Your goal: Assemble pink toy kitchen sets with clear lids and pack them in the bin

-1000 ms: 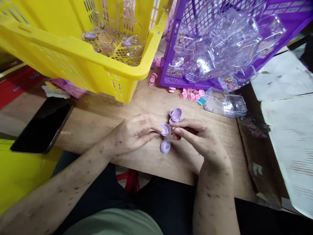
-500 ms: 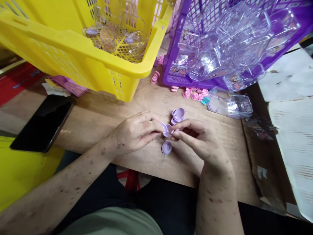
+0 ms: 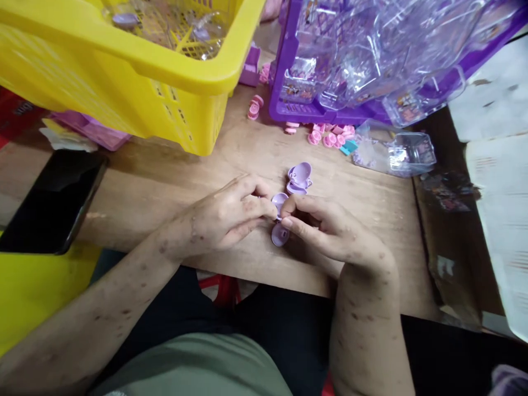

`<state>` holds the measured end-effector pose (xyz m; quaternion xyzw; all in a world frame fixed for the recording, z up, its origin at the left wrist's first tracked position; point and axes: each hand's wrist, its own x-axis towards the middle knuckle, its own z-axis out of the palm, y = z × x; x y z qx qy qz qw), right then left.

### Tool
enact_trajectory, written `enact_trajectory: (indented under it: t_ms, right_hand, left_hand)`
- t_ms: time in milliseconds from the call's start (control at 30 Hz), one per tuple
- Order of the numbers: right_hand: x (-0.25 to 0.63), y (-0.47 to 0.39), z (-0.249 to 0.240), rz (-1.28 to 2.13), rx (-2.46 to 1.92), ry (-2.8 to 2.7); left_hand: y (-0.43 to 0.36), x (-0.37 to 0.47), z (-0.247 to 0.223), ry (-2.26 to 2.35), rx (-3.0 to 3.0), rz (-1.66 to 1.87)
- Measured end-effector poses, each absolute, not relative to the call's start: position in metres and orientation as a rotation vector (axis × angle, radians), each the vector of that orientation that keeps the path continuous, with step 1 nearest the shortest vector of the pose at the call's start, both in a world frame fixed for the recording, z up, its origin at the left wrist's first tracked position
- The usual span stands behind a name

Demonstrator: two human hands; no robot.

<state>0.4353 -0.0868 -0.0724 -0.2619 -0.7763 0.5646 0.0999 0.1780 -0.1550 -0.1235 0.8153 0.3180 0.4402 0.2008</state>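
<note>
My left hand (image 3: 241, 212) and my right hand (image 3: 325, 225) meet over the table, fingertips almost touching. Between them is a small purple plastic bowl (image 3: 279, 202), partly hidden by the fingers. The left fingers close on its left side, while the right thumb and index finger pinch at its lower right edge; anything tiny inside that pinch is hidden. Just below the fingertips lies a round purple cup (image 3: 280, 235), its hollow side up. Beyond the hands, several purple bowl-shaped pieces (image 3: 300, 176) sit in a small stack.
A yellow crate (image 3: 165, 82) and a purple crate (image 3: 280, 82) full of clear plastic cases stand at the back. Small pink pieces (image 3: 330, 137) and a clear case (image 3: 412, 154) lie before the purple one. A black phone (image 3: 49, 203) rests at left, beside a pink tray (image 3: 99, 129).
Both hands have drawn closer together around the purple bowl, the right fingertips now meeting its edge near the left ones. The view has shifted, so the crates appear higher.
</note>
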Motion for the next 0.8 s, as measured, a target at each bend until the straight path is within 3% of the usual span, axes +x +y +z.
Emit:
enact_trajectory:
  t_ms: [800]
  right_hand:
    - [0.4419, -0.0834, -0.0769, 1.49, -0.644, -2.456]
  left_hand:
    - [-0.1526, 0.1766, -0.1251, 0.811, 2.31, 1.105]
